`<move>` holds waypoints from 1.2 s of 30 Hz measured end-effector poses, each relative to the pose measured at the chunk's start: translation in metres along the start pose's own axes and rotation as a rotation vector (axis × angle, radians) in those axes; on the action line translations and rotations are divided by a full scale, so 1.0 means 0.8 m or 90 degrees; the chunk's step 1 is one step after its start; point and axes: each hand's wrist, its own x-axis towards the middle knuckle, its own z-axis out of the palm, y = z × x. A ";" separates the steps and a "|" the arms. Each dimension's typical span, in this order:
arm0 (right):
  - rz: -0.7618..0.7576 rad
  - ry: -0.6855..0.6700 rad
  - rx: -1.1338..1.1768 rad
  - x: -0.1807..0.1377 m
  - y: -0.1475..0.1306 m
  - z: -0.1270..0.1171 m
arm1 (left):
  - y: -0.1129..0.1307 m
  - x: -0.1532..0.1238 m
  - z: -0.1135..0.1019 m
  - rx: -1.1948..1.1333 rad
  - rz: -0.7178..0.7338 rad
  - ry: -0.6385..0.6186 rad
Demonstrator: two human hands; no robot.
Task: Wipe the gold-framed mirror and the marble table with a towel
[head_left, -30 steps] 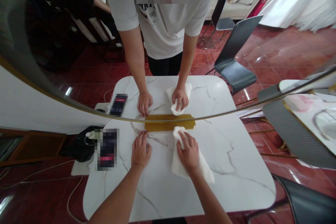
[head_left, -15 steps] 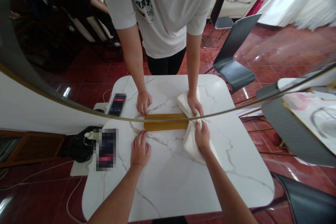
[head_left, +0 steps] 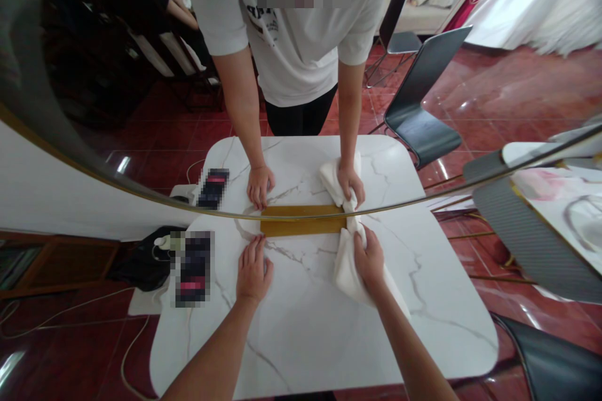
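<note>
white cloth (head_left: 348, 266) lies bunched under your right hand (head_left: 370, 258) on the marble table (head_left: 305, 338), its front end pushed against the right end of the gold base (head_left: 301, 227) where the mirror (head_left: 117, 185) meets the tabletop, the loose rest trailing back toward you along your forearm. your right hand is pressed down on it, fingers curled over the bunch so the cloth is gripped as much as pinned. your left hand (head_left: 253, 268) lies flat, palm down, fingers close together, the tips just touching the left end of the gold base. judging from this, the wipe is at the corner where base, glass and marble meet, and that seam is the awkward part: press the folded edge of the cloth into the joint with your fingertips instead of the heel of the hand, and draw it along the base in one even stroke so nothing is pushed under the rim. let the left hand brace the base lightly, since a hard sideways push could shift the mirror. gather the trailing tail of the cloth so it does not drag across the table. the phone (head_left: 192, 268) sits at the left edge, near your left hand, so mind it with your elbow.
</note>
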 end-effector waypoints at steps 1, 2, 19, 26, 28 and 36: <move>0.004 0.005 -0.013 0.000 -0.001 0.000 | 0.000 0.000 0.000 -0.001 0.002 0.001; 0.008 0.011 -0.026 0.001 -0.002 0.001 | 0.000 0.000 0.000 -0.001 0.003 0.002; -0.022 0.001 -0.054 0.009 -0.011 0.003 | 0.001 0.000 -0.001 -0.007 -0.001 -0.004; -0.019 0.000 -0.068 -0.013 -0.017 -0.001 | 0.000 0.000 0.000 -0.007 0.002 -0.004; -0.011 0.010 -0.076 -0.008 -0.017 0.002 | 0.001 0.000 -0.001 -0.009 -0.001 -0.004; 0.001 0.044 -0.104 0.025 -0.014 0.019 | 0.002 0.000 -0.001 -0.019 -0.004 -0.004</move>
